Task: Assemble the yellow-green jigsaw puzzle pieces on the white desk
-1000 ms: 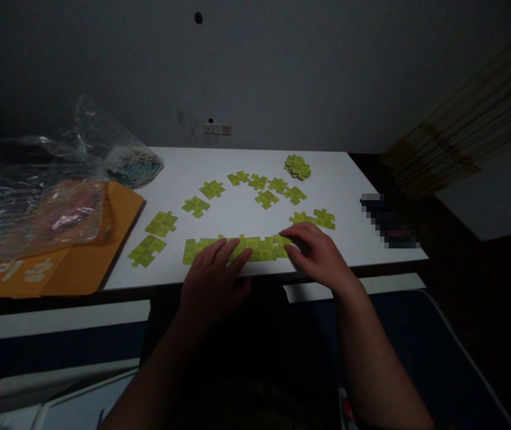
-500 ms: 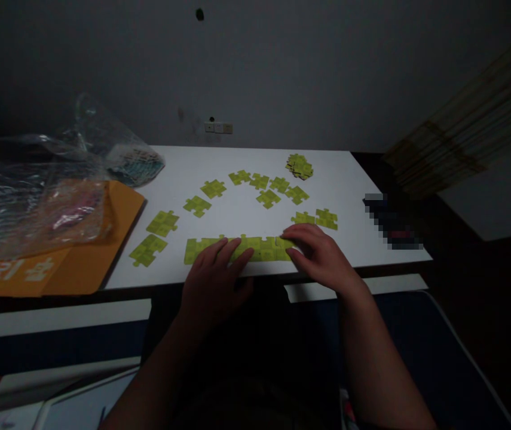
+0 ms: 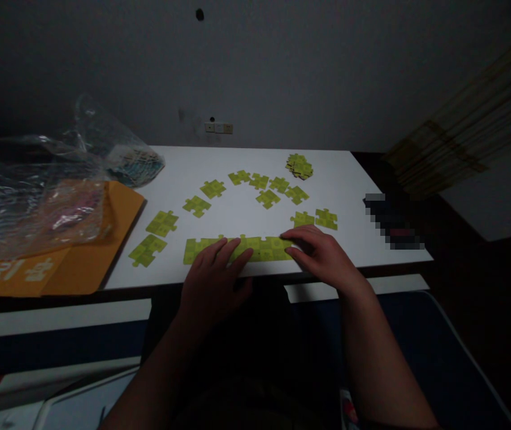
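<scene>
A row of joined yellow-green puzzle pieces [image 3: 264,248] lies along the near edge of the white table [image 3: 237,218]. My left hand [image 3: 213,272] rests on the row's left and middle part, fingers spread flat and the thumb below the edge. At the right end, my right hand [image 3: 320,254] holds the end puzzle piece [image 3: 284,243] between thumb and fingers; its outer side is hidden under them. Just beyond the right hand lie a loose puzzle piece [image 3: 302,218] and another loose piece [image 3: 326,218].
Several loose pieces [image 3: 213,189] form an arc behind the row. A small pile of pieces [image 3: 300,166] sits at the back right. An orange envelope [image 3: 121,209] and clear plastic bags [image 3: 76,203] cover the left side. A blurred dark object [image 3: 392,221] is beyond the right edge.
My right hand has shifted slightly left with the end piece, and the dark gap beside that piece has closed. My left hand has stayed in place.
</scene>
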A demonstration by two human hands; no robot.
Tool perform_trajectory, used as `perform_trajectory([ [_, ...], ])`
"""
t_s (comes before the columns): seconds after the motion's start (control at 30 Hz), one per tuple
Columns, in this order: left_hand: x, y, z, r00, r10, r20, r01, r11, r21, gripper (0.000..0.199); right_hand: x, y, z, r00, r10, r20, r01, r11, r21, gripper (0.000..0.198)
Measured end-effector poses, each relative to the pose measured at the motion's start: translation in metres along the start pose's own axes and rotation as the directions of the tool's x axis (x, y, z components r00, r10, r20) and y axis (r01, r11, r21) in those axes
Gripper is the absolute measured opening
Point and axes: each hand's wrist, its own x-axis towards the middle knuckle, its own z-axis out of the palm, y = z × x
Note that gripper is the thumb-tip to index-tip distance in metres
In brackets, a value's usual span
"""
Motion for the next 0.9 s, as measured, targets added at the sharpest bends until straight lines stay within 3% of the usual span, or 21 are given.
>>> perform_trajectory([
  [0.1, 0.0, 0.0, 0.0, 1.0, -0.01, 0.011, 0.01, 1.0, 0.006, 0.058, 0.0, -0.001, 0.002, 1.0, -0.009, -0.027, 0.009, 1.0, 0.014, 0.023],
  [0.2, 0.0, 0.0, -0.001, 1.0, -0.019, 0.024, 0.019, 1.0, 0.003, 0.057, -0.006, 0.002, 0.005, 0.989, -0.002, -0.148, 0.009, 0.999, 0.048, 0.02],
  [0.3, 0.001, 0.0, -0.001, 0.999, -0.016, 0.027, 0.016, 1.0, -0.005, 0.056, -0.017, 0.009, 0.007, 0.925, 0.071, -0.372, -0.041, 0.995, 0.088, 0.023],
  [0.37, 0.001, 0.001, -0.001, 0.999, -0.018, 0.033, 0.018, 1.0, -0.005, 0.057, -0.025, 0.01, 0.009, 0.884, 0.085, -0.46, -0.06, 0.996, 0.068, 0.022],
  [0.6, 0.002, 0.002, -0.002, 0.999, -0.033, 0.02, 0.033, 0.999, 0.002, 0.06, -0.043, -0.012, 0.047, 0.914, -0.227, -0.337, 0.116, 0.94, -0.32, 0.026],
  [0.73, 0.002, 0.001, -0.002, 0.999, -0.027, 0.024, 0.027, 1.0, 0.008, 0.057, -0.056, -0.02, 0.066, 0.916, -0.224, -0.333, 0.079, 0.914, -0.399, 0.033],
  [0.83, 0.004, 0.001, -0.003, 0.999, -0.033, 0.026, 0.033, 0.999, 0.01, 0.054, -0.065, -0.012, 0.059, 0.933, -0.153, -0.326, 0.02, 0.925, -0.379, 0.039],
  [0.9, 0.005, 0.001, -0.004, 0.999, -0.031, 0.014, 0.031, 1.0, 0.0, 0.052, -0.071, 0.0, 0.044, 0.916, -0.075, -0.394, -0.104, 0.904, -0.414, 0.041],
])
